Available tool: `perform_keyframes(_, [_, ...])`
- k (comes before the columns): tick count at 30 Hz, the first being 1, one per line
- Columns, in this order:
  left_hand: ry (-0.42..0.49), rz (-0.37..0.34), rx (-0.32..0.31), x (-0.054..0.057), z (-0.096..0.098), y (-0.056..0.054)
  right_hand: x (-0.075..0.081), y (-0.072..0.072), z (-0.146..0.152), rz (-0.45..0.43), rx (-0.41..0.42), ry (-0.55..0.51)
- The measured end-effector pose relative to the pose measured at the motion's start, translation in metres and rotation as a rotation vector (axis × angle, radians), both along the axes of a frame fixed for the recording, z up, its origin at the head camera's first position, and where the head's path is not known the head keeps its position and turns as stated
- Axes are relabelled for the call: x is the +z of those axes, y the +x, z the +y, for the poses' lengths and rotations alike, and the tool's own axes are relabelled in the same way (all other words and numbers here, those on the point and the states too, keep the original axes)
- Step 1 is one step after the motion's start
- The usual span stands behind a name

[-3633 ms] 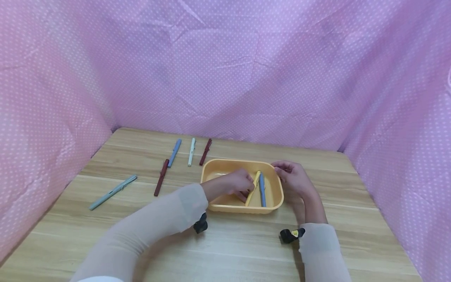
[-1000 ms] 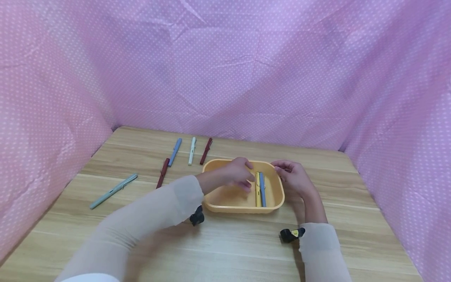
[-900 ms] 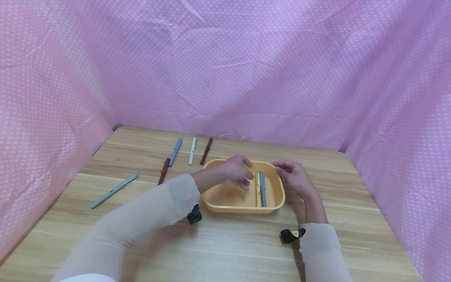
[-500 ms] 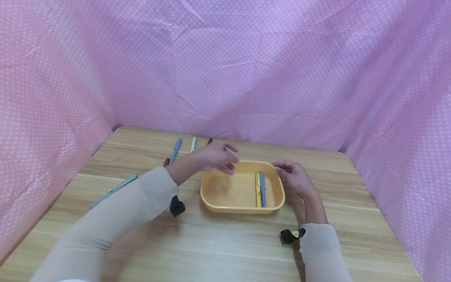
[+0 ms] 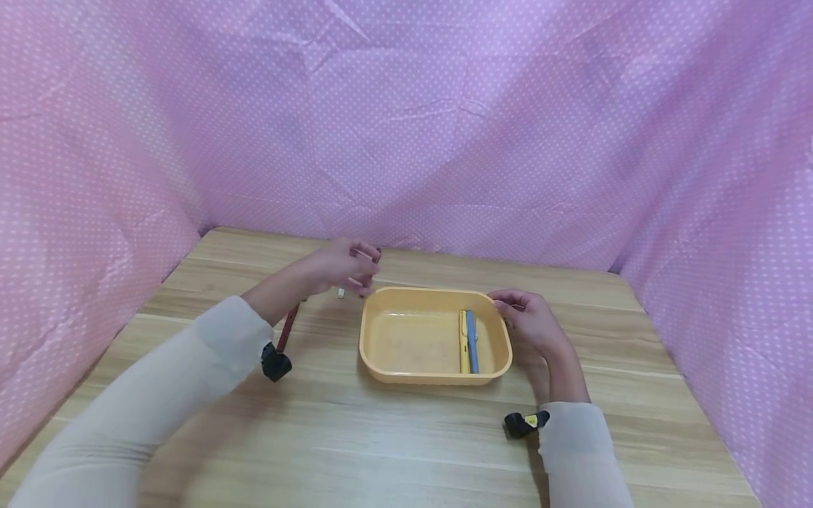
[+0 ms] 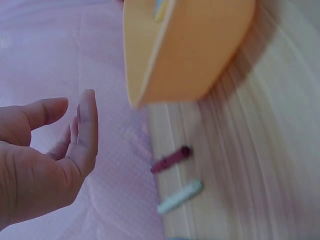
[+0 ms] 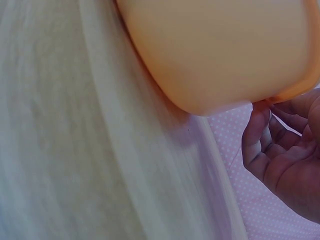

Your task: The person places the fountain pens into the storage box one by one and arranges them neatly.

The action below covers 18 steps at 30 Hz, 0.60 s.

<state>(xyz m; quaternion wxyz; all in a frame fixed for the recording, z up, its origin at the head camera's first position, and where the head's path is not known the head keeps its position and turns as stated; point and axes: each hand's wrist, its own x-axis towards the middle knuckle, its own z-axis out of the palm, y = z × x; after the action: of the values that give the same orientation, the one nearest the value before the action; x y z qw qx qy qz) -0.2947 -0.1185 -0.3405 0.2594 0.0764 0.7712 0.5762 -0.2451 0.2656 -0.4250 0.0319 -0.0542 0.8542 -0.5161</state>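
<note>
My left hand [image 5: 339, 268], fingers loosely bent and holding nothing, is above the table left of the yellow plastic tray [image 5: 425, 379]. Below it, the left wrist view shows a dark red pen [image 6: 171, 160] and a white pen [image 6: 180, 196] side by side; in the head view the hand covers most of both. At the tray's far right corner, my right hand [image 5: 530, 321] pinches the rim between thumb and fingers, as the right wrist view also shows. Inside the tray, a yellow pen [image 5: 464, 346] and a blue pen [image 5: 473, 346] lie side by side toward the right.
Another dark red pen [image 5: 288, 328] lies on the wooden table [image 5: 406, 444], partly behind the left wrist camera [image 5: 276, 362]. The left arm hides the pens farther left. Pink dotted cloth [image 5: 406, 141] surrounds the table's back and sides.
My left hand laid the yellow pen straight beside the blue one, let go, then moved out of the tray to the left, over the pens behind it. The right hand stays at the rim.
</note>
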Motion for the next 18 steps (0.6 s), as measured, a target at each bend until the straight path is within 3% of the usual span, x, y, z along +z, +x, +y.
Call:
perform_keyframes(8, [-0.069,0.047,0.026,-0.019,-0.041,0.0,-0.002,0.0,0.002,-0.015,-0.002,0.005])
perform_keyframes(18, [-0.15,0.06,0.123,-0.039,-0.084,0.006,-0.003,0.001,0.005,-0.024,0.009,-0.001])
